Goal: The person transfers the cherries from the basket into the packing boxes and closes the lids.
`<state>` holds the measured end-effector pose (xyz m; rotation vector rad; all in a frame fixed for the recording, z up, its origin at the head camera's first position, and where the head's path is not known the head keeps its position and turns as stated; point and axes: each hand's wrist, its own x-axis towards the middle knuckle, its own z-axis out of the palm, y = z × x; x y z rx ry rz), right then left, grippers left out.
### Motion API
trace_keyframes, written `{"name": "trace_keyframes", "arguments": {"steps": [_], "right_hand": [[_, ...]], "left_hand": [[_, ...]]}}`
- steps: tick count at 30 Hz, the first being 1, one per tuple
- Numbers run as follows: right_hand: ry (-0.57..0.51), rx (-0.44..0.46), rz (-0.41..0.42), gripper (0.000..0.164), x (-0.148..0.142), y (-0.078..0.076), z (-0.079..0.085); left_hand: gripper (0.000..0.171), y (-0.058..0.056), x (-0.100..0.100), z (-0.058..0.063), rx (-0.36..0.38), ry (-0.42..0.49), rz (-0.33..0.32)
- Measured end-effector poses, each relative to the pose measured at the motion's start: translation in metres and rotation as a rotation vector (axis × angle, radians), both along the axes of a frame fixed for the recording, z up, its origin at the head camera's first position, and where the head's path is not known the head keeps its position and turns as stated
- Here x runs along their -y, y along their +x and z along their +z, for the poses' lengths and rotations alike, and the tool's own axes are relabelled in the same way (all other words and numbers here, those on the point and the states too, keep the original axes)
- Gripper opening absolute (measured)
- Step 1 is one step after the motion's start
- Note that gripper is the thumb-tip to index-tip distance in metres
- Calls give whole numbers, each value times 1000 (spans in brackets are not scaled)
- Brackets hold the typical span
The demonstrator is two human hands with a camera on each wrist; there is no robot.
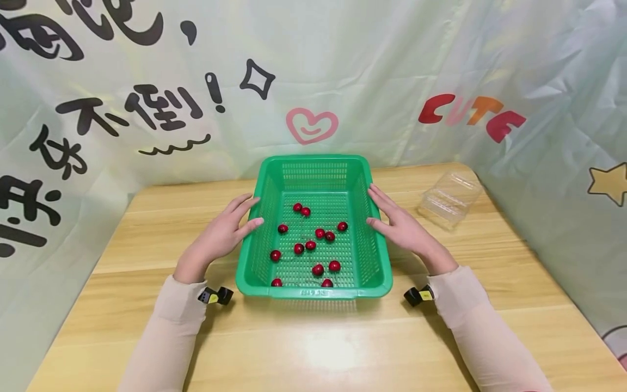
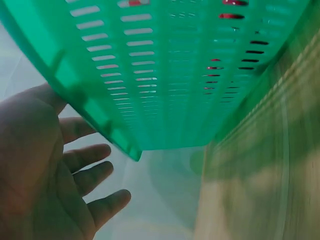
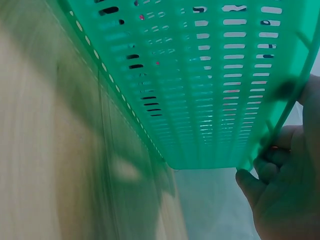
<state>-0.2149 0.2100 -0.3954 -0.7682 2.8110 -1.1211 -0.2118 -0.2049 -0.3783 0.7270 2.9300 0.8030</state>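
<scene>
A green plastic basket [image 1: 313, 293] with slotted walls stands on the table between the two hands. Several dark red cherries [image 1: 320, 233] lie scattered over its mesh floor, some with thin stems. My left hand [image 1: 222, 231] touches the basket's left rim with thumb and fingertips, its fingers mostly straight. At the opposite rim, my right hand [image 1: 404, 226] rests in much the same way, thumb over the edge. The left wrist view shows the left fingers [image 2: 87, 159] spread outside the rim. In the right wrist view, the right fingers [image 3: 250, 185] lie along the rim, slightly bent.
A clear plastic box [image 1: 449, 200] lies at the right rear of the wooden table [image 1: 323, 348]. Behind the table hangs a pale printed curtain [image 1: 372, 76] with writing and a pink heart.
</scene>
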Motion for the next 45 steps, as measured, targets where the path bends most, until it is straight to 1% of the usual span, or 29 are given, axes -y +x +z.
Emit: {"name": "trace_keyframes", "arguments": {"steps": [3,7,11,17,21,24,26,29,31,35,37,41,45], "right_hand": [[-13,2,13,72,-1,-2,-1],[-29,-2,23,71,-2,-3,-2],[-19,-5,1,70,-5,-1,0],[23,-31,-90,66,-17,7,5],[78,-106,-162,63,-32,8,9],[139,-167,-238,61,-46,6,12],[178,-191,-292,59,-55,5,13],[232,-186,-360,59,-68,3,13],[260,-162,-392,60,-75,2,12],[300,-110,-420,59,-86,-1,7],[320,-101,-426,57,-90,-3,5],[376,-103,-424,51,-94,-4,2],[444,-135,-392,41,-95,-6,-1]], "left_hand": [[69,-3,-2,-2,16,25,-18],[70,-5,-3,-5,24,22,-61],[66,-5,-2,-6,12,12,-96],[65,-3,-2,-5,-15,-3,-101],[65,0,0,-4,-37,-26,-83],[64,1,2,-3,-50,-37,-71],[64,2,4,-3,-51,-37,-69],[64,2,5,-3,-39,-32,-69],[65,3,7,-3,-25,-21,-67],[69,3,9,-2,-6,-7,-68],[70,3,10,-2,-3,-7,-74],[72,2,12,-2,-1,-18,-87],[72,3,14,-3,-11,-29,-80]]}}
